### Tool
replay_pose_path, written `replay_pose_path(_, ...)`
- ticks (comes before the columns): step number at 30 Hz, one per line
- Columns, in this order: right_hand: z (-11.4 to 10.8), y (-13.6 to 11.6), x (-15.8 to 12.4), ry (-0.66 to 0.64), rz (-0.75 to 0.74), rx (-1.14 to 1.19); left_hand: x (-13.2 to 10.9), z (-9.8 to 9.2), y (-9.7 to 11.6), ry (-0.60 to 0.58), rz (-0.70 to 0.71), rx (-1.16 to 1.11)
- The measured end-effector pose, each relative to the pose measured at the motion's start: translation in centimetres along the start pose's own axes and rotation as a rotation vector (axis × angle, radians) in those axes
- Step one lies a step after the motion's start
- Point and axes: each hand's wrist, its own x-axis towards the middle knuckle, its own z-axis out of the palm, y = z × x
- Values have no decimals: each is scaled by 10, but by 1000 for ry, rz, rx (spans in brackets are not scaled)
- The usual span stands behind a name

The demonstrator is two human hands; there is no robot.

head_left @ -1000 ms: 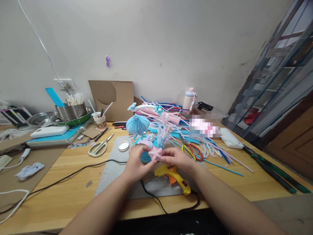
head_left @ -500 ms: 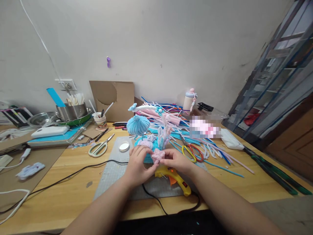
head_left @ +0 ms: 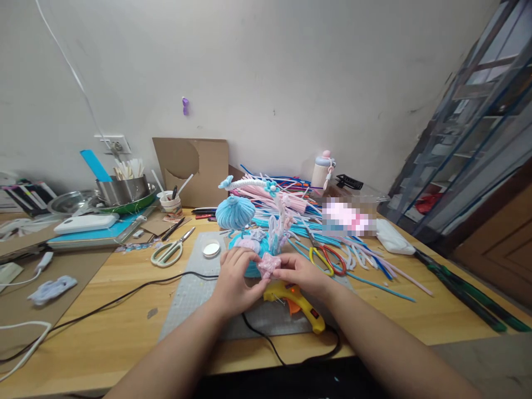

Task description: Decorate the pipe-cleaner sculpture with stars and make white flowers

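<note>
Between my two hands is a small pink star-shaped piece (head_left: 269, 265). My left hand (head_left: 236, 277) pinches its left side, and my right hand (head_left: 302, 272) grips its right edge. Just behind stands a lamp-like pipe-cleaner craft: a blue pleated shade (head_left: 235, 212) hangs from a white curved arm (head_left: 249, 183) with blue flowers, above a fluffy blue base (head_left: 251, 270) that my fingers partly hide. Below my right hand a yellow glue gun (head_left: 305, 312) lies on the grey cutting mat (head_left: 195, 310), its small red light on.
Scissors with pale handles (head_left: 168, 254) lie left of the mat, and red-and-yellow scissors (head_left: 328, 260) to the right. Pipe cleaners (head_left: 291, 202) are heaped behind. A black cord (head_left: 141, 296) crosses the table. A round white lid (head_left: 211, 249) sits on the mat's left side.
The pink star has turned slightly between my fingers, showing more of its face. Both hands stay in nearly the same place.
</note>
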Motion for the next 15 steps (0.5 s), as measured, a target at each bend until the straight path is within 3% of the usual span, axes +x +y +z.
replay_pose_path(15,-1,1,-1,-24,-23,103,-1,1,-5,14,-4,-27)
